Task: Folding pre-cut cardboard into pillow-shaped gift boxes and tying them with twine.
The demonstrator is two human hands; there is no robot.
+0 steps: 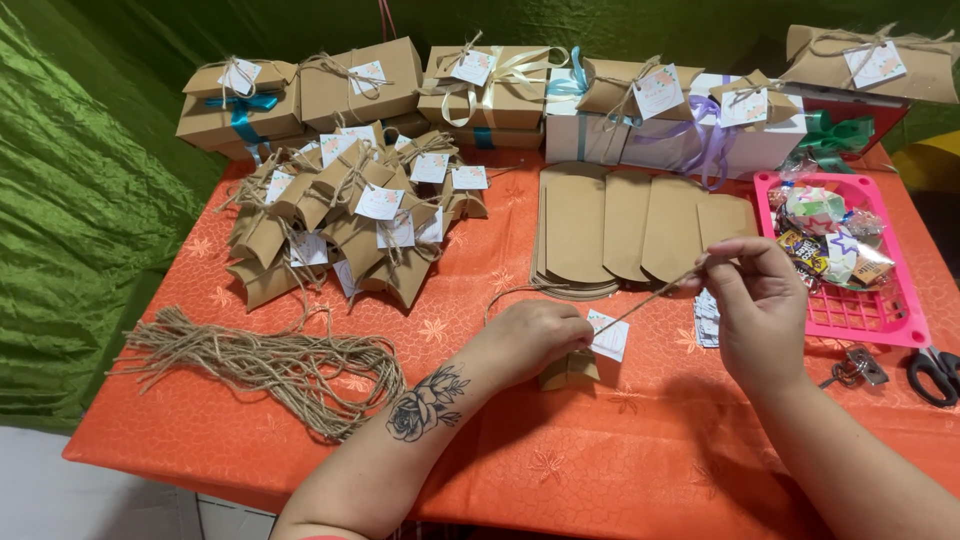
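Observation:
My left hand (535, 335) rests closed on a small brown paper pillow box (570, 369) on the orange tablecloth, and pinches a white tag (609, 335) against it. My right hand (757, 300) pinches one end of a jute twine strand (650, 297) and holds it taut, slanting up to the right from the tag. The other end of the twine loops away behind my left hand.
A heap of tied pillow boxes (350, 225) lies at the left, a bundle of cut twine (265, 365) in front of it. Flat box blanks (640, 230) lie in the middle, larger ribboned boxes (560, 95) behind. A pink basket (870, 310) of sweets, scissors (935, 372) and a small tag stack (706, 318) sit right.

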